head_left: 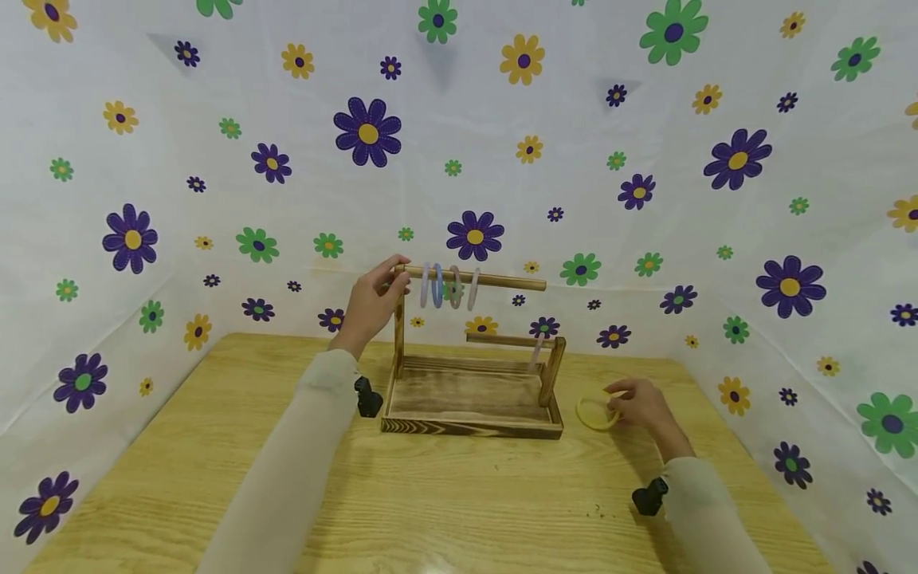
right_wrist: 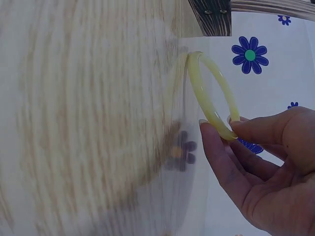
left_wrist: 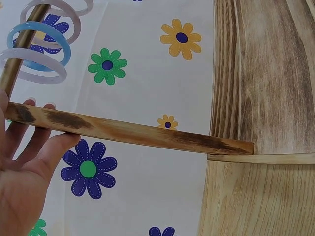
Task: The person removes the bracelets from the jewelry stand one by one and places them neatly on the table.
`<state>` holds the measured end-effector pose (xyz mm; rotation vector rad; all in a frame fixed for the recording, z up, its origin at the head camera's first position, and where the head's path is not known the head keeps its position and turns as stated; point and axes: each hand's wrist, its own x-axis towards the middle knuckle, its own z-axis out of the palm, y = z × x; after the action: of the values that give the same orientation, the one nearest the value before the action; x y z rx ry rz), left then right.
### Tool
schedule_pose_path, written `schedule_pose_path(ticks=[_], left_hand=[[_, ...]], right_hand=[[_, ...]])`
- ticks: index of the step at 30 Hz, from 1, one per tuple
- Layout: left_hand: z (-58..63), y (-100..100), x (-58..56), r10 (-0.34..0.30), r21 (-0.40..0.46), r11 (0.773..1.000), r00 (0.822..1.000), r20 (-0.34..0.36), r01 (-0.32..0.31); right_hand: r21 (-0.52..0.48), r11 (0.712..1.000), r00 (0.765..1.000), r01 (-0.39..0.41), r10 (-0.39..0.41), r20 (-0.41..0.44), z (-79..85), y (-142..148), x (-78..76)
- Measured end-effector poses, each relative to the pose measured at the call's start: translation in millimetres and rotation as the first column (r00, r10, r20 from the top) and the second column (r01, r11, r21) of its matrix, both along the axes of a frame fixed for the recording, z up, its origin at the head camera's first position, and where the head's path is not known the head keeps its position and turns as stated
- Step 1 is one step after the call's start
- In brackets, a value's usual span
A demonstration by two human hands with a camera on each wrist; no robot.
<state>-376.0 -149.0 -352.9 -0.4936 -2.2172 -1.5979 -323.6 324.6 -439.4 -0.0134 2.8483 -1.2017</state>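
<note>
My right hand [head_left: 643,405] pinches a yellow bangle [right_wrist: 201,91] between thumb and fingers, just right of a wooden bangle stand [head_left: 472,428]. The bangle's far edge is at or near the tabletop; whether it touches, I cannot tell. With thumb and fingers on either side, my left hand [head_left: 374,301] grips the top of the stand's left post [left_wrist: 123,129]. Several bangles hang on the upper rod [head_left: 512,281], among them a blue bangle [left_wrist: 37,46] and a lavender bangle [left_wrist: 34,66]. On the lower rod [head_left: 502,340] hangs a pale pink bangle [head_left: 536,355].
The stand has a shallow tray base [head_left: 466,395] on a light wooden table [head_left: 459,494]. A short right post [head_left: 552,373] carries the lower rod. White flower-printed cloth [head_left: 459,191] encloses the back and sides.
</note>
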Motion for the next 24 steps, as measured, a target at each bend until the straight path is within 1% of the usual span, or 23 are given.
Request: schedule_pose_path(ticks=[3, 9, 16, 21, 24], left_hand=[[-1.1, 0.1, 0.2, 0.011, -0.006, 1.0, 1.0, -0.001, -0.011], [0.8, 1.0, 1.0, 0.017, 0.006, 1.0, 1.0, -0.004, -0.017], [1.7, -0.5, 1.2, 0.02, 0.007, 1.0, 1.0, -0.013, -0.02], [1.0, -0.4, 1.0, 0.015, 0.018, 1.0, 1.0, -0.023, -0.014], [-0.4, 0.5, 1.4, 0.012, 0.005, 1.0, 1.0, -0.023, -0.012]], right_hand=[[0.017, 1.0, 1.0, -0.01, 0.01, 0.007, -1.3, -2.6, 0.2], [0.075, 0.996, 0.999, -0.037, 0.037, 0.001, -0.9, -5.5, -0.5], [0.15, 0.988, 0.999, -0.04, 0.042, -0.008, -2.4, -6.2, -4.4], [0.171, 0.984, 0.999, -0.043, 0.041, 0.015, -4.8, -4.4, -4.4], [0.186, 0.981, 0.999, -0.047, 0.042, 0.031, -6.0, -2.1, -3.0]])
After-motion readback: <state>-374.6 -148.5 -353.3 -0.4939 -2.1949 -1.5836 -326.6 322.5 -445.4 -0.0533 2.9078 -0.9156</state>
